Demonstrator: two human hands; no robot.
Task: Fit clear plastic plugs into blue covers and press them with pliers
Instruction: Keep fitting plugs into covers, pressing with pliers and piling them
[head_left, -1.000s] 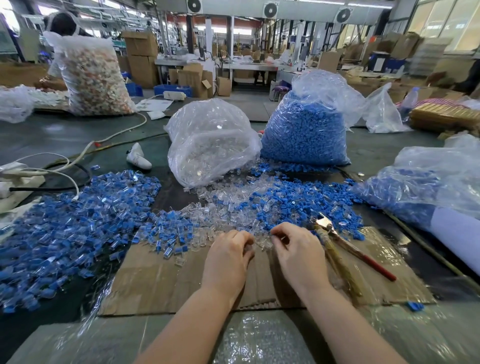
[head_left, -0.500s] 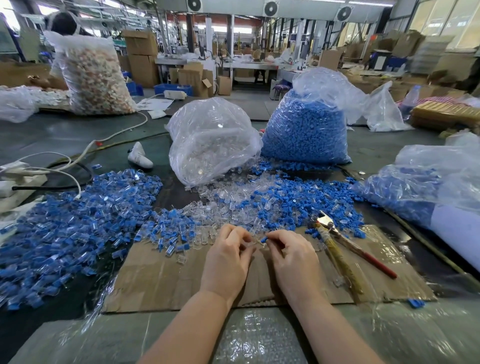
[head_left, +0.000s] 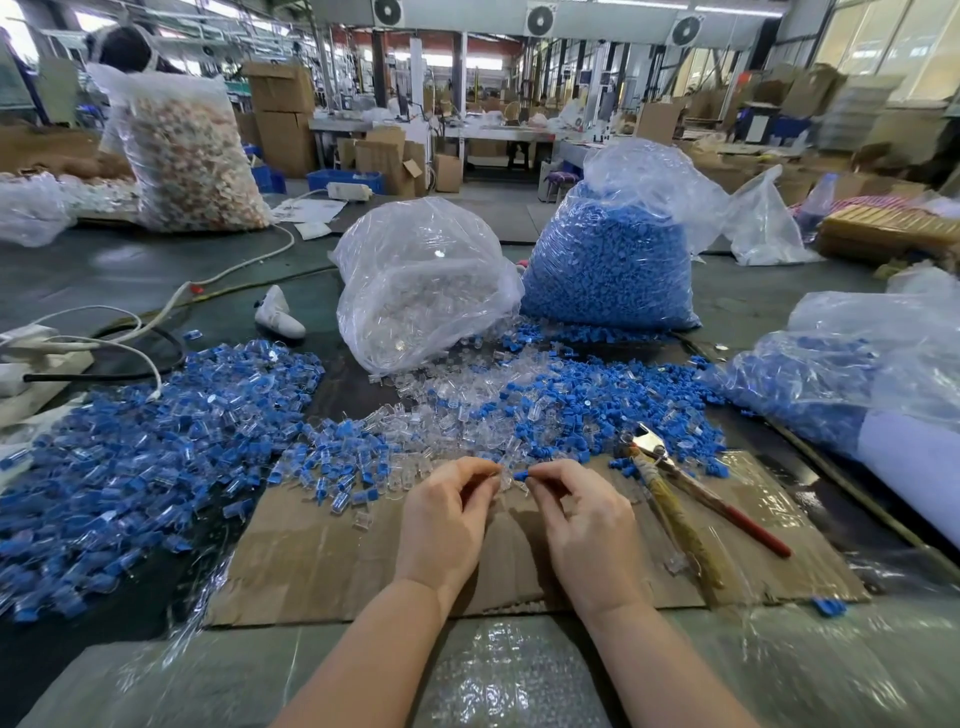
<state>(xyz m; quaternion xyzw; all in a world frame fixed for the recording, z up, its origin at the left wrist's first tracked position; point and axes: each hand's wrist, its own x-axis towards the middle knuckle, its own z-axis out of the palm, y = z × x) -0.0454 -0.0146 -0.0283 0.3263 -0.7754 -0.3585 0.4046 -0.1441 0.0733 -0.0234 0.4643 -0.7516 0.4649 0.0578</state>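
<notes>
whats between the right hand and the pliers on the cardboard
In the head view, only bare brown cardboard sheet lies between the right hand and the metal pliers with one red and one yellowish handle; no parts sit there.

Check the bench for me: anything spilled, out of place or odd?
One blue cover lies alone off the cardboard sheet, near its right corner, away from the piles. A white shoe sits on the table behind the left pile. Pliers rest beside the right hand.

the clear plug (head_left: 505, 480) pinched between both grips is mostly hidden by fingertips.
</notes>
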